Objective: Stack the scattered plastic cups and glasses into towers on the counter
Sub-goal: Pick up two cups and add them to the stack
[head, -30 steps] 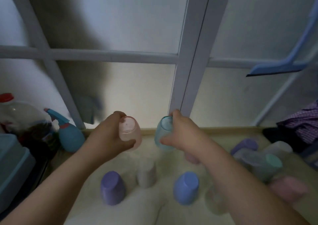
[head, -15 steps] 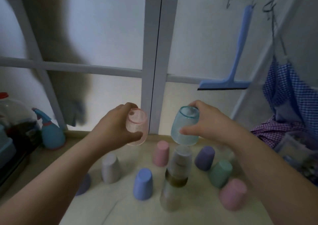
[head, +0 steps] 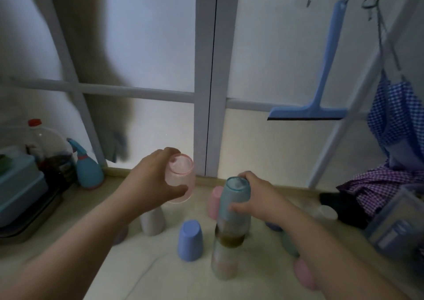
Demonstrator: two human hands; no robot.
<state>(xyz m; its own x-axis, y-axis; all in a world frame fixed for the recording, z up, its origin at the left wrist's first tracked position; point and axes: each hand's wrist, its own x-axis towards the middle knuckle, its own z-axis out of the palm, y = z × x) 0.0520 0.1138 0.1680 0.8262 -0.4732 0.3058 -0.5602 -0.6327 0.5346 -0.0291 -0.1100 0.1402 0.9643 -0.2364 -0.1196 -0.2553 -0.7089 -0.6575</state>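
The right hand [head: 257, 196] has its fingers wrapped around an upturned blue glass [head: 234, 196], which sits atop the tower [head: 226, 251] on the bench [head: 160, 276]. Left of the tower and above it, the left hand [head: 151, 185] grips a pink glass [head: 181, 180] in the air.

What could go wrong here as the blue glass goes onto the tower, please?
1. The tower is tall and narrow; pressing the blue glass down off-centre with the right hand could tip it.
2. A fall would likely hit the blue cup beside it.
3. The left hand is occupied with the pink glass, so it cannot steady the tower.
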